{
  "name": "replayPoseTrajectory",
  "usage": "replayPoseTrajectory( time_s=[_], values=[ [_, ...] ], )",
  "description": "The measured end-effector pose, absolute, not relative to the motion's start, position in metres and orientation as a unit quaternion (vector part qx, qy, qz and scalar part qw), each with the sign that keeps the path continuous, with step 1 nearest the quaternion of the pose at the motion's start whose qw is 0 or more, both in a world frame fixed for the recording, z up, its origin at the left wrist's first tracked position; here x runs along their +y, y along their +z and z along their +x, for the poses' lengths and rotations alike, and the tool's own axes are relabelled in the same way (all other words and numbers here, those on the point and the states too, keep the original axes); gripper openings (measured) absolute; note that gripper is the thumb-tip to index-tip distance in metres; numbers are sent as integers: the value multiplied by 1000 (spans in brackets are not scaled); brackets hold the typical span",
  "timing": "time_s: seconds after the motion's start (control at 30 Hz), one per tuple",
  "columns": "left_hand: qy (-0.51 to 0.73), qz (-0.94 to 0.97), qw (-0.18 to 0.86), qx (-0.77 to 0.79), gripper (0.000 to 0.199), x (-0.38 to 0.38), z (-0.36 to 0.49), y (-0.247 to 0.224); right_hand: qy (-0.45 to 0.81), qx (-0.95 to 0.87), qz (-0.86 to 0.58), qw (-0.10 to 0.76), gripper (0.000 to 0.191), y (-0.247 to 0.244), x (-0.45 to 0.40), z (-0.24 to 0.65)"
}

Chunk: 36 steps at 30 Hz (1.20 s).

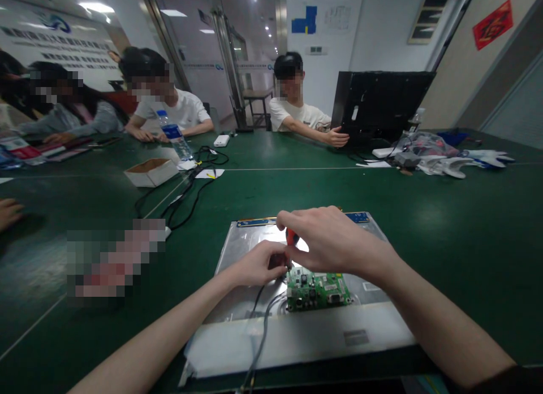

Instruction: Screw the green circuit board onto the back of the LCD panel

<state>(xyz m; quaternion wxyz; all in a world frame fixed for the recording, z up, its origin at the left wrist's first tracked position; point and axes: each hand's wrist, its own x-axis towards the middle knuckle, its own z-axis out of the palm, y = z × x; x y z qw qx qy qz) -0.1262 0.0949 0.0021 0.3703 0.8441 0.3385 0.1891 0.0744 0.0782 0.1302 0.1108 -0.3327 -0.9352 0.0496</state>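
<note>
My right hand [335, 241] is closed on the red and black handle of a screwdriver [291, 236], held upright over the corner of a green circuit board [316, 288]. Low beside the tool, my left hand [261, 262] is pinched at the board's upper left corner. What sits between its fingertips is too small to make out. The board lies on the silver back of a flat display panel [231, 250]. Dark cables [266, 329] run from near the board toward the front edge. The screwdriver's tip is mostly hidden by my fingers.
On the green table [428, 224] stand a small open box [151, 172], a water bottle [173, 135] and black cables [197, 199] to the left. A person opposite touches a black monitor [382, 105]. Gloves [449, 165] and a plastic bag lie at the right. Other people sit at the left.
</note>
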Motion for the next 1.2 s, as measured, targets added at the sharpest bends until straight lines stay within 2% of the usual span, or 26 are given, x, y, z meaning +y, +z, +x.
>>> replayPoseTrajectory(
  time_s=[0.13, 0.33, 0.57, 0.73, 1.2],
  values=[
    [187, 841, 372, 347, 8, 92, -125, 7, 21, -919, -378, 112, 26, 127, 81, 71],
    [198, 832, 376, 356, 5, 91, -124, 6, 10, -924, -360, 125, 11, 129, 77, 70],
    [199, 831, 383, 351, 6, 89, -123, 9, 4, -915, -391, 102, 21, 127, 81, 71],
    [198, 834, 379, 350, 5, 92, -125, 6, 3, -928, -354, 117, 11, 129, 78, 72],
    [196, 835, 364, 363, 5, 91, -125, 4, 19, -930, -351, 108, 13, 131, 77, 74]
  ],
)
